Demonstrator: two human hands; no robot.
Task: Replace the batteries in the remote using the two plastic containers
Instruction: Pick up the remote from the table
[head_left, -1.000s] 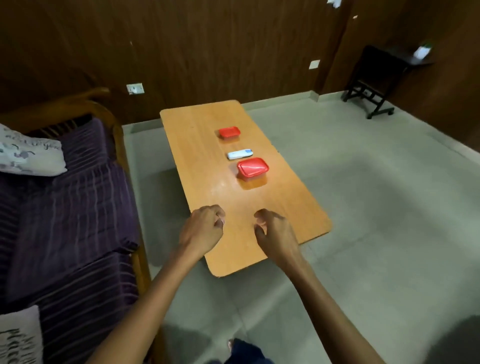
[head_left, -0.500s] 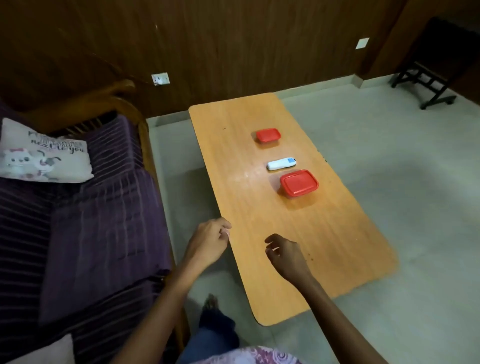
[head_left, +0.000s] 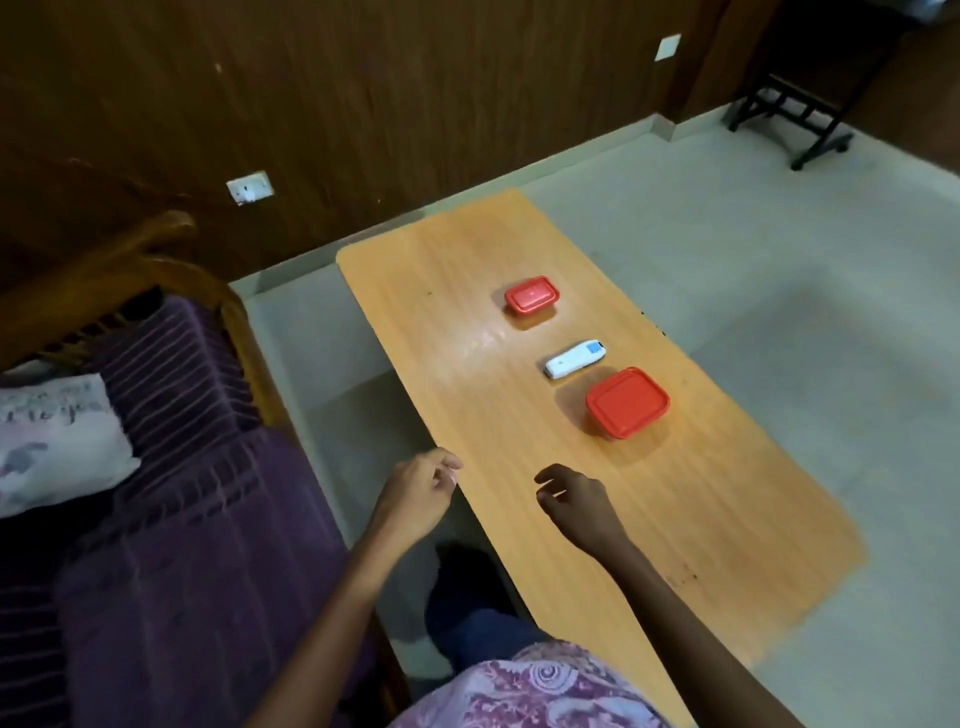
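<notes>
Our left hand (head_left: 415, 493) and right hand (head_left: 574, 501) hover loosely curled and empty at the table's (head_left: 467, 374) near left edge. The remote (head_left: 575, 358) lies well beyond them, between the small far box (head_left: 532, 295) and bigger near box (head_left: 627, 402).

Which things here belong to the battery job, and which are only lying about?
For the job: white remote; small red-lidded container; large red-lidded container; all on the wooden table. Left hand and right hand hold nothing.

Not for the job: purple sofa; printed cushion; black stand; wall socket.
</notes>
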